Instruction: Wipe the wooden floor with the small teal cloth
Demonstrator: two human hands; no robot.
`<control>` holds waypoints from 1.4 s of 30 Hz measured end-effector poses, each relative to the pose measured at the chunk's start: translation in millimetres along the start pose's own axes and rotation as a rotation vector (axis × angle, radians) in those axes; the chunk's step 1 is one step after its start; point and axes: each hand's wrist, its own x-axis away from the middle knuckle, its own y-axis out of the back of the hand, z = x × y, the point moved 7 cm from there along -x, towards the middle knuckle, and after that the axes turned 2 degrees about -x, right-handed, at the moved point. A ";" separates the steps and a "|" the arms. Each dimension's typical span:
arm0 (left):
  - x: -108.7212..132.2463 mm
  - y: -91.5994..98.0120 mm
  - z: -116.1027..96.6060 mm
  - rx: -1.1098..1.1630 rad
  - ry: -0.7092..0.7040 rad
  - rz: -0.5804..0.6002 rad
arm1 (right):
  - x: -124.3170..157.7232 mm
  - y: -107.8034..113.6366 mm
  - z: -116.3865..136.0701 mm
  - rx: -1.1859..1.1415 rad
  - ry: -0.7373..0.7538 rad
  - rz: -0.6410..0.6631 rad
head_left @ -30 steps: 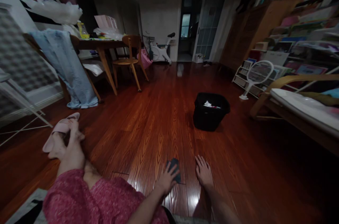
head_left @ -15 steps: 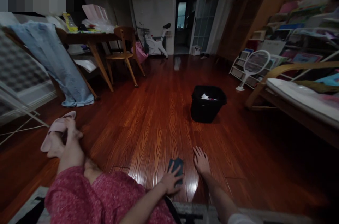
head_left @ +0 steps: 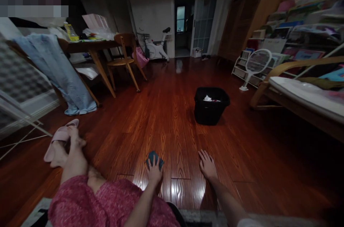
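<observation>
Lower centre: splayed left hand [head_left: 155,174] covers cloth [head_left: 152,154] on floor [head_left: 177,141], presumably for wiping; right hand [head_left: 208,166] lies flat; next stroke likely needs pressure.

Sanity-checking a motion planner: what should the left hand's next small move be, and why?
Probably slide the left hand, with the small dark-teal cloth, across the glossy red-brown wooden floor toward the right hand. The cloth lies beneath the left hand's spread fingers, bare boards show between the hands, and the right hand, apparently palm-down, could steady the body.
</observation>
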 end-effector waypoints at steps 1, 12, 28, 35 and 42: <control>0.1 -0.2 8.4 -0.005 0.045 0.005 | 0.0 0.1 0.2 0.000 0.000 0.002; 83.9 -55.0 -117.7 0.021 -0.962 0.353 | 1.2 3.5 1.8 0.008 0.019 -0.013; -9.5 18.2 93.3 0.095 0.425 -0.083 | 2.6 -0.7 -2.6 -0.017 0.026 -0.003; -0.5 8.6 40.0 0.026 0.193 0.005 | 2.7 4.2 -0.5 -0.026 0.023 0.026; 56.2 -33.0 -100.4 0.062 -0.790 0.202 | 3.1 6.5 1.0 -0.025 0.011 0.027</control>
